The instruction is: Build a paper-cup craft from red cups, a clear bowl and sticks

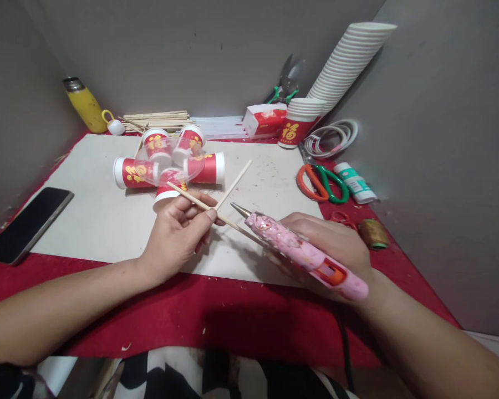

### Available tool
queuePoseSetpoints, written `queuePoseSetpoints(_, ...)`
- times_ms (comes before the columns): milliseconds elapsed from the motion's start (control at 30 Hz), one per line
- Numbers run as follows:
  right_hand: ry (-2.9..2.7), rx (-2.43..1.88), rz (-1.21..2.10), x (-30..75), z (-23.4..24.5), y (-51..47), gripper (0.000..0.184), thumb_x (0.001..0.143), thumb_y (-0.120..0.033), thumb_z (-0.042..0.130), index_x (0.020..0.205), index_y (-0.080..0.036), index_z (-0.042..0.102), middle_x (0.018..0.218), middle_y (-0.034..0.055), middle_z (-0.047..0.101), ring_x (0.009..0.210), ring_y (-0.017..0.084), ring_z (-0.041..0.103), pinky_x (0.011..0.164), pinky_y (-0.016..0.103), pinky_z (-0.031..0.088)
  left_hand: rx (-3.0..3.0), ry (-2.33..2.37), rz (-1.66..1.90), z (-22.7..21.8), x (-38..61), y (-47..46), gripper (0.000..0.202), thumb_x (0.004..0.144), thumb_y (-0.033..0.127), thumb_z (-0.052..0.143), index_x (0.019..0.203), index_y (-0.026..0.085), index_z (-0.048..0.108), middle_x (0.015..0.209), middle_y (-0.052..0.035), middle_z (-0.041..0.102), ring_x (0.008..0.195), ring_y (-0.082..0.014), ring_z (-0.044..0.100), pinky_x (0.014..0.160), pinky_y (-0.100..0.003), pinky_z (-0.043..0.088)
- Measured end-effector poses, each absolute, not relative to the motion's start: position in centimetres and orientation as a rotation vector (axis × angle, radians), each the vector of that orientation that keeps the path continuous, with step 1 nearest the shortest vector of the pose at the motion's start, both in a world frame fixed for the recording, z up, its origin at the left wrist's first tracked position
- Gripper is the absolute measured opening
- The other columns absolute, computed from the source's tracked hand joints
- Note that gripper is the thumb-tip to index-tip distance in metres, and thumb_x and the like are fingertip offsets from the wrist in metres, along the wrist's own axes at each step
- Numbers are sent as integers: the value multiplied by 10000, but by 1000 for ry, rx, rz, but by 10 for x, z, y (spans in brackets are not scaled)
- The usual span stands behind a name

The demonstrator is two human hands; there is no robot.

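Observation:
My left hand [172, 233] pinches two thin wooden sticks between thumb and fingers. A long stick [190, 198] slants down to the right, its lower end passing behind the glue gun. The other stick [235, 184] angles up to the right from my thumb tip, meeting the first there. In my right hand [345, 244] is a pink hot glue gun [286, 238], closed in my fingers, with its metal nozzle pointing left toward that meeting place, a little apart from it. Just beyond my left hand, several red paper cups [208, 168] form a ring around a clear plastic disc [170, 166].
A phone [27, 224] lies left on the red cloth [149, 316]. Behind stand a yellow bottle [86, 105], wooden sticks [158, 119], a red-white box [266, 121] and leaning stacked cups [349, 61]. Scissors [316, 183], coiled cable [332, 138], a white-green roll [355, 183] and thread spool [373, 234] sit right.

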State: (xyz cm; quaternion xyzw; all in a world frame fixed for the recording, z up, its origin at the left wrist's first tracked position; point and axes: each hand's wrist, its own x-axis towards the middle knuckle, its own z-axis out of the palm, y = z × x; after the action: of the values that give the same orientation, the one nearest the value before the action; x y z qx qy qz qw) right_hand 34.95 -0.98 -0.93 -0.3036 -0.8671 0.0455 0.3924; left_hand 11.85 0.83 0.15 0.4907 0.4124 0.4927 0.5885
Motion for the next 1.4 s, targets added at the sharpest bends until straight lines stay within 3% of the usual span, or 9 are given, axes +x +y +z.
queuePoseSetpoints(500,-2237,-777,132,346,-20,-8,146,939,-271,593,826,-219,516,659,13,609,558,125,559,513,260,384,1172,961,1110,-3,119,8,82,820,178,664,881,160,613,640,33,649,431,-49,501,389,-148,423)
queuePoseSetpoints(800,-2313,-779,124,346,-11,-8,124,920,-215,615,843,-201,519,646,25,619,550,133,569,510,253,401,1167,971,1101,-1,120,6,101,817,198,677,881,160,610,652,27,655,422,-57,500,371,-159,422)
queuePoseSetpoints(1400,-2298,-787,143,347,-12,-8,134,927,-259,592,827,-206,519,645,21,617,537,133,561,505,252,393,1143,975,1099,-3,119,5,103,841,238,675,890,166,621,698,10,669,439,-59,505,374,-163,419)
